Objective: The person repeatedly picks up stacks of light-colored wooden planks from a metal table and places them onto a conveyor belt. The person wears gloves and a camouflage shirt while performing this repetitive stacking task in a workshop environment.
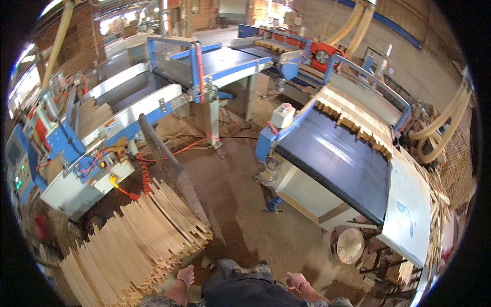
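Note:
My left hand (186,277) hangs low at my side with its fingers curled in and nothing visible in it. It is nearest to a large stack of pale wooden strips (135,240), but apart from it. My right hand (297,281) hangs on the other side of my body, also curled, holding nothing I can see. Ahead of it to the right stands a conveyor with a black belt (332,158). A row of wooden strips (353,120) with uneven ends lies across the far part of that belt.
A blue and white machine (66,138) with a control panel stands at left. A second conveyor (225,64) runs across the back. Right of the black belt is a pale sheet-metal table (406,217), with a round stool (350,245) below. A grey duct (158,143) slants beside the stack.

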{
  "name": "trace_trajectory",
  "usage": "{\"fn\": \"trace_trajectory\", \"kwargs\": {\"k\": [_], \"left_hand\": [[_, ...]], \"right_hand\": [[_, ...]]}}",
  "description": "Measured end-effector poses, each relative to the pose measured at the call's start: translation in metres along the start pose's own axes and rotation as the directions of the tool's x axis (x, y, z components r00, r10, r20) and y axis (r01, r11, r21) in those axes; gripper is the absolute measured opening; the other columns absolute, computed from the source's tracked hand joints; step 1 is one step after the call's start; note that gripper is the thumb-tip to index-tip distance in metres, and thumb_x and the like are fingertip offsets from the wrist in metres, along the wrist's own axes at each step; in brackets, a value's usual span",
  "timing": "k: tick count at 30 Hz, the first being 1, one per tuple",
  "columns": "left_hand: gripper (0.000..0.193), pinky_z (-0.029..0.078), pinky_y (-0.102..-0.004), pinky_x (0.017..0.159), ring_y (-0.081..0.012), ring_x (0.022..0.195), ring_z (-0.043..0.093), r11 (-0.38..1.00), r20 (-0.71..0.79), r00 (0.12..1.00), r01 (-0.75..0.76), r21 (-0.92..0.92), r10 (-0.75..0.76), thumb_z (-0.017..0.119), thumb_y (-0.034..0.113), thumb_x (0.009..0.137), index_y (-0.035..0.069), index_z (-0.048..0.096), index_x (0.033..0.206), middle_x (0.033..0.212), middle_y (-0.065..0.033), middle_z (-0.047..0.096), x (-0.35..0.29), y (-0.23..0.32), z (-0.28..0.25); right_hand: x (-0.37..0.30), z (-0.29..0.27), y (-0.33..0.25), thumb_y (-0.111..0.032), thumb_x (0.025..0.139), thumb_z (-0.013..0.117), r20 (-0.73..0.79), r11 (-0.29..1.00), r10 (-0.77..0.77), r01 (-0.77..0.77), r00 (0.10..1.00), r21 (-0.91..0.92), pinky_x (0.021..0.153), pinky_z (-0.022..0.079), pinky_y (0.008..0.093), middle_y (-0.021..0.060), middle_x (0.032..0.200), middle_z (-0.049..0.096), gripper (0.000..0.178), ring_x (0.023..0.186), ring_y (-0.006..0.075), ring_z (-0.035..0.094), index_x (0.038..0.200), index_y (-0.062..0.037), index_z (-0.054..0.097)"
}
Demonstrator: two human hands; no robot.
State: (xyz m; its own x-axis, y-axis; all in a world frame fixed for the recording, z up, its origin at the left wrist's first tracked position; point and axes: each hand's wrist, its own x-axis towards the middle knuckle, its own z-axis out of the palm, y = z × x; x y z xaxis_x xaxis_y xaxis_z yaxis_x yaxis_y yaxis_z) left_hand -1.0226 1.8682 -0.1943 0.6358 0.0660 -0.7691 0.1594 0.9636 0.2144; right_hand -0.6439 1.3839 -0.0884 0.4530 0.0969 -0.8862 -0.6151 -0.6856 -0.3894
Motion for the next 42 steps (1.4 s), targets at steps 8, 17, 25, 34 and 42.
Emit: {"fn": "trace_trajectory", "kwargs": {"k": [8, 17, 25, 34, 42], "left_hand": [[0.026, 0.033, -0.0527, 0.064, -0.02, 0.071, 0.044, 0.999, -0.114, 0.993, 0.039, 0.026, -0.036, 0.074, 0.031, 0.103, 0.017, 0.064, 0.123, 0.102, -0.0015, 0.06, 0.02, 0.0, 0.018], [0.051, 0.04, -0.0551, 0.098, -0.0346, 0.12, 0.04, 0.965, -0.571, 0.821, 0.131, 0.228, 0.023, 0.061, 0.042, 0.108, 0.008, 0.042, 0.14, 0.139, -0.0135, 0.034, -0.049, -0.108, 0.156], [0.067, 0.05, -0.0503, 0.107, -0.035, 0.134, 0.061, 0.632, -0.505, 0.821, 0.247, 0.734, 0.266, 0.068, 0.046, 0.103, 0.001, 0.057, 0.151, 0.154, -0.02, 0.058, -0.036, -0.231, 0.089], [0.06, 0.05, -0.0458, 0.103, -0.0366, 0.123, 0.067, 0.98, -0.756, 0.651, 0.099, 0.174, 0.069, 0.068, 0.043, 0.102, -0.007, 0.066, 0.134, 0.137, -0.02, 0.07, -0.064, -0.235, 0.165], [0.056, 0.048, -0.0504, 0.101, -0.0343, 0.122, 0.063, 0.971, -0.773, 0.605, -0.002, 0.239, 0.191, 0.067, 0.046, 0.102, -0.002, 0.069, 0.131, 0.137, -0.0192, 0.067, -0.128, -0.248, 0.114]], "right_hand": [[0.0, -0.014, 0.007, -0.04, 0.102, 0.06, 0.05, 0.873, -0.293, 0.288, 0.955, -0.394, 0.061, 0.053, 0.0399, 0.0109, 0.08, 0.07, 0.042, 0.069, 0.0248, 0.067, 0.089, -0.0015, 0.07], [0.015, -0.075, -0.014, -0.03, 0.104, 0.062, 0.035, 1.0, 0.004, -0.004, 0.999, 0.015, 0.072, 0.061, 0.0464, 0.0116, 0.094, 0.073, 0.028, 0.082, 0.031, 0.073, 0.119, -0.0071, 0.067], [0.072, -0.12, -0.013, -0.034, 0.098, 0.069, 0.394, 0.591, -0.467, 0.611, 0.791, -0.526, 0.054, 0.054, 0.043, 0.0148, 0.082, 0.07, 0.031, 0.068, 0.0274, 0.068, 0.107, -0.0043, 0.069], [0.09, -0.119, -0.033, -0.035, 0.102, 0.069, 0.279, 0.851, -0.239, 0.339, 0.93, -0.4, 0.06, 0.056, 0.0453, 0.0213, 0.088, 0.072, 0.038, 0.072, 0.034, 0.069, 0.118, -0.0007, 0.064], [0.101, -0.041, -0.063, -0.036, 0.105, 0.066, 0.2, 0.977, 0.013, 0.03, 0.98, -0.213, 0.069, 0.06, 0.0559, 0.0244, 0.1, 0.072, 0.043, 0.08, 0.038, 0.07, 0.128, 0.0002, 0.061]]}}
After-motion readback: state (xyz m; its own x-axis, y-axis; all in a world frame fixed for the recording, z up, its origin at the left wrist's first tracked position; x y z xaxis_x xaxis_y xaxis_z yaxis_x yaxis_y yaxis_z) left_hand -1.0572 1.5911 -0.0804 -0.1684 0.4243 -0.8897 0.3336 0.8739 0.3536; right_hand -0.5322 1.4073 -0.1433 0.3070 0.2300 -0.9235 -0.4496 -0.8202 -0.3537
